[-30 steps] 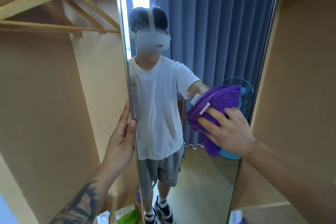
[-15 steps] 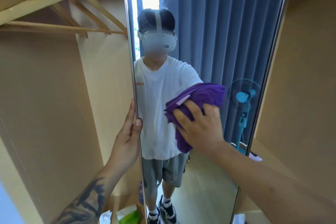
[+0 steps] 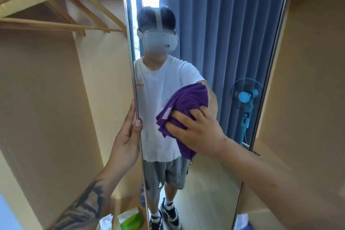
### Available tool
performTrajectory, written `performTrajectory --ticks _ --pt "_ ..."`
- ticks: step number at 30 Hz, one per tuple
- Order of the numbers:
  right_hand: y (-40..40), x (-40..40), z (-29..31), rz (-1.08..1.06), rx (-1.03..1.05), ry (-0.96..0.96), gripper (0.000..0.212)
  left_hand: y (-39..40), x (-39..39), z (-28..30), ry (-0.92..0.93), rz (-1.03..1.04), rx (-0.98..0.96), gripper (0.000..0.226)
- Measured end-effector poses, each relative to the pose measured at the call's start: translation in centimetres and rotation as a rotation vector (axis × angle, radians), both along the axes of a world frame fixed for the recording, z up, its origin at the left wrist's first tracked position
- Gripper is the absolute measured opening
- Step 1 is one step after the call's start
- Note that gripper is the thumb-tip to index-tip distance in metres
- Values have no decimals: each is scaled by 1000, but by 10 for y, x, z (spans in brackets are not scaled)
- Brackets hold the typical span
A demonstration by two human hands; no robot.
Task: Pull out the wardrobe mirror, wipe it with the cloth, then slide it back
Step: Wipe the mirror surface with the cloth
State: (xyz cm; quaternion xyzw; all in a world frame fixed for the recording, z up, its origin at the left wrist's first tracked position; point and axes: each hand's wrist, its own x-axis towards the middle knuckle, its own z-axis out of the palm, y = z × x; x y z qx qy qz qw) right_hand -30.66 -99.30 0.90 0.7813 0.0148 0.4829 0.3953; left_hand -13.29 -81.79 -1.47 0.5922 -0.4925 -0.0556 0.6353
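Mirror [image 3: 224,61] stands pulled out of the wardrobe [image 3: 46,99], tall and narrow, its face toward the camera.

Left hand [image 3: 127,136]: holds the mirror's left edge at about mid-height. Grip pinching the frame, thumb on the glass side, fingers straight up along the outer side of the edge. Forearm tattooed.

Right hand [image 3: 197,132]: flat on the purple cloth [image 3: 184,102], pressing it against the glass. Fingers spread and only slightly bent, lying over the cloth's lower right part. Cloth bunched in folds, a pale tag showing on its left side. It sits at mid-height on the mirror, nearer the left edge than the right, close to the left hand but apart from it.

Reflection shows a person in a white T-shirt and grey shorts, a blue curtain and a blue standing fan.

Wooden hangers [image 3: 56,0] hang upper left inside the wardrobe. A green and white packet [image 3: 130,218] lies at the bottom, just left of the mirror's foot.
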Motion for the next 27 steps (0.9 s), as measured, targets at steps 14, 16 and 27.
performTrajectory --ticks 14,16,27 --pt "-72 -122 -9 -293 142 -26 35 -9 2 -14 21 63 -33 61" --pt "-54 -101 -8 -264 186 -89 34 -7 0 -13 13 90 -27 59" --pt "64 39 -24 -14 297 116 54 10 -3 -14 198 -46 -6 40"
